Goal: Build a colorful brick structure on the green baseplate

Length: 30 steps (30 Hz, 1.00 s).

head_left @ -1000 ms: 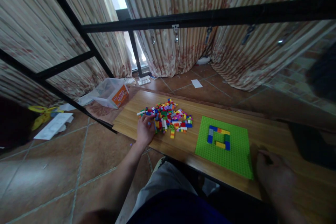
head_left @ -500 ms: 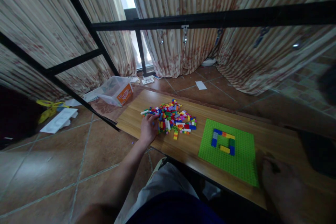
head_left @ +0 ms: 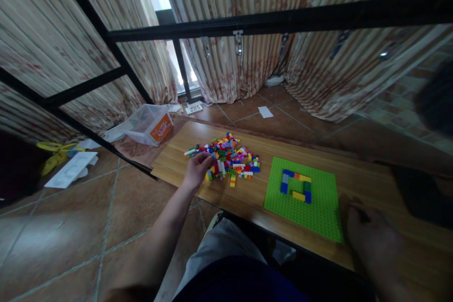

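Note:
My left hand (head_left: 196, 168) is at the near left edge of a heap of toy building bricks (head_left: 231, 153). Its thumb and fingertips are pinched together; whatever lies between them is too small to make out. Right of the heap lies a green baseplate (head_left: 283, 212). A ring of blue, grey, orange, yellow and green bricks (head_left: 299, 196) stands on it, with gaps in its near side. Beside the plate's right edge my right hand (head_left: 373, 233) rests low over the table, dim and blurred. Its fingers are curled in, and anything inside them is hidden.
The bricks and baseplate lie on a long wooden table (head_left: 244, 198). A clear plastic box (head_left: 145, 125) with an orange label stands on the floor past its left end. A black metal frame (head_left: 219, 26) crosses behind. Something dark (head_left: 424, 193) lies at the table's right.
The view has shifted slightly, so everything sits a little further left. My left fingertips have lifted slightly at the heap's edge, uncovering yellow bricks beneath. My right hand stays beside the baseplate.

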{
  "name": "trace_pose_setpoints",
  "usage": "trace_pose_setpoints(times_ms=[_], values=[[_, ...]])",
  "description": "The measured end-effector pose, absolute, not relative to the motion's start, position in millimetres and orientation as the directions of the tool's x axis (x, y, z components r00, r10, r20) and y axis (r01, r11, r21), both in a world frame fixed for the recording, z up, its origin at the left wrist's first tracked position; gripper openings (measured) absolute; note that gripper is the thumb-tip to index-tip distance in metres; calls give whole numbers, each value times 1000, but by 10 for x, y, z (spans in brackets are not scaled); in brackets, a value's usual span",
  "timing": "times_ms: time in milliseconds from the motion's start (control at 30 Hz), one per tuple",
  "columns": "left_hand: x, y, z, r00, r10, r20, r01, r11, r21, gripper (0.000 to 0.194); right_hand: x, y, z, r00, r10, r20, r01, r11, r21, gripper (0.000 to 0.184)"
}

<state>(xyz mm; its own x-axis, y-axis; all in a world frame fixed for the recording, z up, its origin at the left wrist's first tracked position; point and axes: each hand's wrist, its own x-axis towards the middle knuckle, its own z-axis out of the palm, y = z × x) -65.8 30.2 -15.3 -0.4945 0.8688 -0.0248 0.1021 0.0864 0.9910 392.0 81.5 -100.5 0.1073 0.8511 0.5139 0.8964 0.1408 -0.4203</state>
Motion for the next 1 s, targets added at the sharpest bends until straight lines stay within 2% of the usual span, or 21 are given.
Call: trace_pose_setpoints(times_ms=[100, 233, 400, 567, 700, 767, 867, 933, 1000], values=[[-386, 216, -58, -367, 919, -141, -136, 97, 986, 37, 3885, 813, -984, 125, 847, 517, 931, 81, -356, 36], [106, 147, -85, -267, 946, -185, -192, 136, 972, 32, 3828, 809, -947, 132, 829, 543, 927, 90, -363, 37], [641, 184, -267, -42, 973, -229, -207, 216, 954, 22, 3806, 809, -915, 138, 837, 530, 914, 98, -393, 32], [901, 341, -432, 33, 992, -118, 87, 115, 990, 21, 3807, 812, -923, 159, 845, 510, 897, 92, -432, 32], [1001, 447, -417, 100, 994, 42, 369, -76, 927, 25, 3799, 823, -931, 176, 850, 496, 885, 84, -458, 32], [1036, 487, -371, 156, 982, 110, 533, -178, 827, 29, 3791, 827, -928, 180, 850, 495, 877, 89, -472, 32], [1078, 547, -310, 251, 955, 157, 753, -295, 588, 29, 3780, 827, -916, 193, 848, 494, 866, 90, -492, 31], [1103, 586, -296, 312, 937, 161, 824, -351, 445, 25, 3774, 822, -907, 193, 848, 493, 865, 90, -494, 30], [1127, 618, -308, 352, 922, 162, 838, -387, 385, 20, 3770, 816, -898, 191, 848, 494, 865, 92, -493, 30]])
